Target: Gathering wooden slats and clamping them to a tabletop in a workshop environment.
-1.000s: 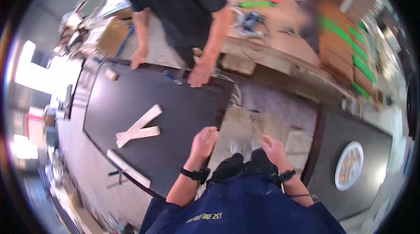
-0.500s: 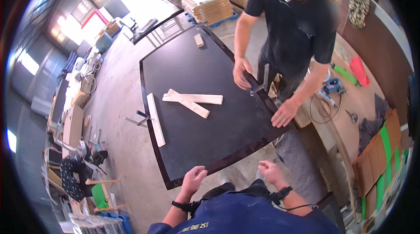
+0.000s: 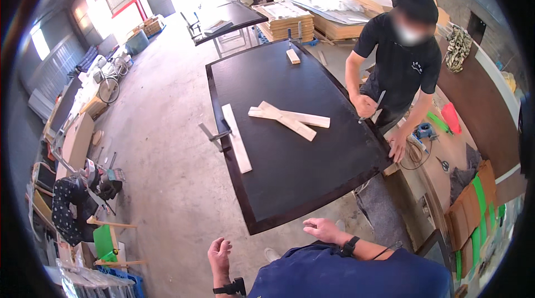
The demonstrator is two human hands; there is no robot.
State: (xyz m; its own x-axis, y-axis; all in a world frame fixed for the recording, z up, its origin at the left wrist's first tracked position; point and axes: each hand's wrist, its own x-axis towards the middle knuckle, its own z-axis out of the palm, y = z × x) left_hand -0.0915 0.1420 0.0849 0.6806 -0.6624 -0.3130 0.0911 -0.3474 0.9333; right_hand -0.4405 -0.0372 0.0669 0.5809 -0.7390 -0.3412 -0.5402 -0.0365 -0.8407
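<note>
From the head view, the person's left hand [image 3: 220, 253] hangs loosely curled and empty at the lower middle of the frame, and the right hand [image 3: 323, 229] hovers open and empty just off the near corner of the big dark panel [image 3: 290, 170] lying at centre frame. That corner overhangs bare concrete floor [image 3: 167, 175], so a bump could tip the loose wooden strips [image 3: 290, 120]. Room is wide at left; at right a co-worker [image 3: 398, 69] crowds the edge.
</note>
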